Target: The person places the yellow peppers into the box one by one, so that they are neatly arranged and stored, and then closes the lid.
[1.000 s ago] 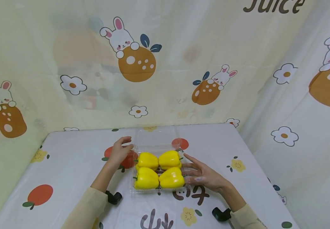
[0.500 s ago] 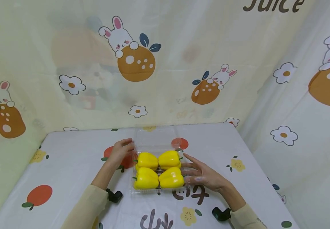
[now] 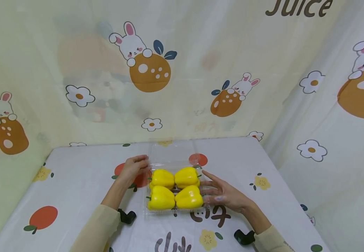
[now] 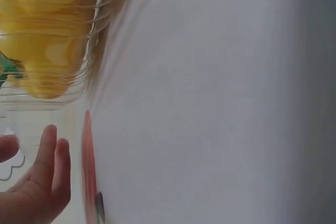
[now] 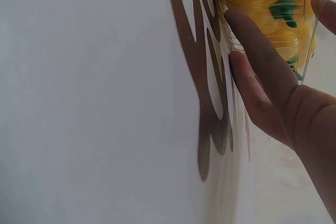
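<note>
Several yellow bell peppers [image 3: 161, 198] with green stems lie in two rows inside a clear plastic clamshell box [image 3: 156, 211] on the table. Its see-through lid [image 3: 172, 153] is folded back, away from the person. At the lid's left edge, near the hinge, is my left hand [image 3: 132, 171], its fingertips right by the plastic. In the left wrist view a gap shows between the thumb and the extended fingers [image 4: 46, 156]. My right hand [image 3: 224, 196] lies along the box's right side. The right wrist view shows its straight fingers [image 5: 262, 51] against the ribbed wall, with the thumb near the rim.
A white cloth [image 3: 84, 189] printed with fruit, flowers and lettering covers the table. Behind it hangs a pale curtain [image 3: 182, 105] with rabbit prints. Black wrist-worn devices [image 3: 244, 237] sit at both sleeves.
My left hand has shifted slightly right, bringing its fingers closer together at the lid's edge. The right hand, box and peppers stay in place.
</note>
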`<state>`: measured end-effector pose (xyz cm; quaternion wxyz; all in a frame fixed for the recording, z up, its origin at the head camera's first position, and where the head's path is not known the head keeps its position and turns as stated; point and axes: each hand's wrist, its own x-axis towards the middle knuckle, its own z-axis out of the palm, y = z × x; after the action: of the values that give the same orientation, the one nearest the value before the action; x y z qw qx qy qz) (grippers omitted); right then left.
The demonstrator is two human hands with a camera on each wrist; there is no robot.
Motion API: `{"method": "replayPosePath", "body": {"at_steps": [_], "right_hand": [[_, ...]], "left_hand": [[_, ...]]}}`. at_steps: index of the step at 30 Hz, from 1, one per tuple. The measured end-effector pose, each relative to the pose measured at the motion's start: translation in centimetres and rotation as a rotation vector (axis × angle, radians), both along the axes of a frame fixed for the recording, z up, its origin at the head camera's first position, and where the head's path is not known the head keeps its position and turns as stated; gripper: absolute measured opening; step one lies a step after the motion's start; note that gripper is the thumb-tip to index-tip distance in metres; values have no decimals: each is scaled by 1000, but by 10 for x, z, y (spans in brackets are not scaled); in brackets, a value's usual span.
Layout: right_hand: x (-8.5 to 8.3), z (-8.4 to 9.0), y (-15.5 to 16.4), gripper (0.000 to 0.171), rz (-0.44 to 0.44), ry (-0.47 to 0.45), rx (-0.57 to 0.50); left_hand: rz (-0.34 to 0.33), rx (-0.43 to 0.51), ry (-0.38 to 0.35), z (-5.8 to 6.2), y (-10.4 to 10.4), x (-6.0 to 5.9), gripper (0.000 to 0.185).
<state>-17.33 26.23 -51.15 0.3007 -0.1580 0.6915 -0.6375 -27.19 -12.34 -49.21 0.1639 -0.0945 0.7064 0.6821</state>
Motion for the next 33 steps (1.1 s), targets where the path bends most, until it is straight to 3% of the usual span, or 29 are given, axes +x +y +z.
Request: {"method": "replayPosePath", "body": {"at_steps": [22, 33], "right_hand": [[3, 0, -3, 99, -18, 11, 22], [3, 2, -4, 101, -21, 11, 29]], "left_hand": [[6, -79, 118, 6, 0, 5, 52], [32, 4, 191, 8, 1, 9, 48]]}}
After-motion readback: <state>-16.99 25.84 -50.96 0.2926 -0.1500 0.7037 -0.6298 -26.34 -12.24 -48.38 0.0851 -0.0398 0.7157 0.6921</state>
